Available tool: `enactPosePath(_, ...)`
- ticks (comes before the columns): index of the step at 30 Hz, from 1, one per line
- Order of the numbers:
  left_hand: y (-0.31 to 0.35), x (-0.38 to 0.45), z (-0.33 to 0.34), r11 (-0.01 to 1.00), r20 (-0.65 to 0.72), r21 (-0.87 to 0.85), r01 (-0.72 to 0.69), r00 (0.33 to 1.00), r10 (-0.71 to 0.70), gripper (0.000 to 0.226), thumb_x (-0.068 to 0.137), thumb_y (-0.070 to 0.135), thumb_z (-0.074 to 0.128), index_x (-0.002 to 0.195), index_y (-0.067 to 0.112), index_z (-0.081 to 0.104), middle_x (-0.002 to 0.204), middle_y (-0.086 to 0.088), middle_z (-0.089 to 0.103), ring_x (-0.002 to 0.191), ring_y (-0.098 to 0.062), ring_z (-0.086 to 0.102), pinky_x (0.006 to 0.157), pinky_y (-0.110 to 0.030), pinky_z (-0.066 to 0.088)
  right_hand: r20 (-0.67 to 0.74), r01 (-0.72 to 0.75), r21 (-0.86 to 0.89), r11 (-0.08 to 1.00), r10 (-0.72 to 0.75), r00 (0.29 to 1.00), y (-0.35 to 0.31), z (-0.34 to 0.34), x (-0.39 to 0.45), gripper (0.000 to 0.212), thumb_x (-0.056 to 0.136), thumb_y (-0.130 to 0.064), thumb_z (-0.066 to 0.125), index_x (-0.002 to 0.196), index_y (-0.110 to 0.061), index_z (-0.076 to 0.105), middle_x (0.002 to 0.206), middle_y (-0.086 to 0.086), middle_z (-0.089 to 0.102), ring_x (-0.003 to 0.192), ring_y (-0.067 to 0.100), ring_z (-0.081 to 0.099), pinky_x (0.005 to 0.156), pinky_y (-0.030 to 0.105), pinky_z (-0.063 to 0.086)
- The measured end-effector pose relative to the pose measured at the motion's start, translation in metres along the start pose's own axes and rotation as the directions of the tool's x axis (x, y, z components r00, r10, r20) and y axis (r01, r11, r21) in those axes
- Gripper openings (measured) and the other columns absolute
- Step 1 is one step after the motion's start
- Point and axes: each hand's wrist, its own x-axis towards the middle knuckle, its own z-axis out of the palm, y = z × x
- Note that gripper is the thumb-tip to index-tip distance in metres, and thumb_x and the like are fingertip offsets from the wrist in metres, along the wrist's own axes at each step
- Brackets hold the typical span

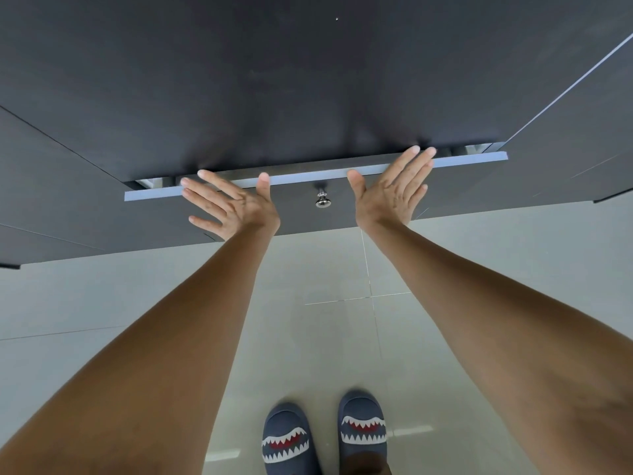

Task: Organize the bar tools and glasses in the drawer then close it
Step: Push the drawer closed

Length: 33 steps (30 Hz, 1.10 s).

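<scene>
The dark drawer front (455, 181) stands out only a narrow gap from under the dark countertop (274, 80). Its pale top edge (308, 179) shows as a thin strip. A small metal knob (322, 199) sits at its middle. My left hand (233, 205) lies flat against the front to the left of the knob, fingers spread. My right hand (394, 188) lies flat against it to the right of the knob, fingers spread as well. Both hands hold nothing. The drawer's contents are hidden; only slivers of pale interior show at the two ends of the gap.
Dark cabinet fronts (68, 200) flank the drawer on both sides. Below is a pale tiled floor (342, 320). My two feet in dark slippers with a shark-mouth print (325, 437) stand on it, directly under the drawer.
</scene>
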Motion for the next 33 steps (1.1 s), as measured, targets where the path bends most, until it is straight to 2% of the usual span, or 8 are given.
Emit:
enactPosePath(8, 0.014, 0.005, 0.004, 0.993, -0.072, -0.084, 0.088, 0.993, -0.094, 0.109, 0.081, 0.078, 0.029, 0.151, -0.001, 0.005, 0.162, -0.017, 0.006, 0.151, -0.027, 0.006, 0.118, -0.051, 0.017, 0.009, -0.073, 0.095, 0.993, 0.073, 0.997, -0.012, 0.000, 0.004, 0.108, 0.083, -0.073, 0.034, 0.147, 0.003, -0.007, 0.159, 0.021, -0.008, 0.148, 0.033, -0.005, 0.120, 0.044, 0.015)
enactPosePath(13, 0.015, 0.003, 0.002, 0.991, -0.065, -0.111, 0.082, 0.994, -0.089, 0.109, 0.081, 0.077, 0.029, 0.150, -0.004, 0.005, 0.161, -0.019, 0.005, 0.151, -0.026, 0.008, 0.115, -0.047, 0.030, 0.019, -0.103, 0.142, 0.985, 0.101, 0.995, -0.015, 0.000, 0.006, 0.109, 0.083, -0.073, 0.035, 0.147, 0.003, -0.010, 0.159, 0.020, -0.010, 0.148, 0.031, -0.005, 0.120, 0.045, 0.013)
enactPosePath(21, 0.010, 0.003, -0.006, 0.982, 0.065, -0.191, -0.014, 0.998, 0.027, 0.105, 0.090, 0.067, 0.032, 0.147, -0.010, -0.010, 0.158, -0.025, -0.013, 0.150, -0.030, -0.004, 0.116, -0.046, 0.028, 0.033, -0.147, 0.249, 0.957, 0.143, 0.989, -0.021, 0.001, 0.010, 0.113, 0.081, -0.071, 0.043, 0.146, 0.005, -0.010, 0.158, 0.022, -0.011, 0.148, 0.033, -0.005, 0.120, 0.042, 0.014)
enactPosePath(25, 0.000, 0.003, -0.013, 0.972, 0.124, -0.213, -0.095, 0.985, 0.124, 0.103, 0.091, 0.064, 0.034, 0.146, -0.008, -0.015, 0.158, -0.023, -0.020, 0.150, -0.027, -0.008, 0.118, -0.046, 0.020, 0.091, -0.114, 0.264, 0.958, 0.093, 0.992, -0.015, 0.000, 0.013, 0.113, 0.083, -0.069, 0.044, 0.145, 0.006, -0.014, 0.157, 0.023, -0.016, 0.148, 0.034, -0.008, 0.119, 0.042, 0.012)
enactPosePath(30, -0.017, 0.003, -0.031, 0.967, 0.250, -0.161, -0.198, 0.939, 0.234, 0.092, 0.096, 0.055, 0.032, 0.147, -0.005, -0.016, 0.158, -0.019, -0.024, 0.151, -0.027, 0.001, 0.119, -0.048, 0.019, 0.176, -0.003, 0.197, 0.980, -0.032, 0.984, 0.005, -0.011, 0.010, 0.100, 0.091, -0.061, 0.038, 0.145, 0.003, -0.015, 0.157, 0.021, -0.018, 0.147, 0.033, -0.011, 0.119, 0.045, 0.010)
enactPosePath(33, -0.022, -0.001, -0.052, 0.962, 0.324, -0.114, -0.248, 0.906, 0.272, 0.083, 0.099, 0.050, 0.028, 0.149, -0.002, -0.014, 0.159, -0.016, -0.022, 0.150, -0.027, -0.006, 0.119, -0.049, 0.017, 0.244, 0.015, 0.158, 0.987, -0.054, 0.968, 0.008, -0.030, 0.007, 0.090, 0.095, -0.054, 0.034, 0.147, 0.001, -0.015, 0.159, 0.018, -0.017, 0.147, 0.032, -0.011, 0.119, 0.046, 0.011)
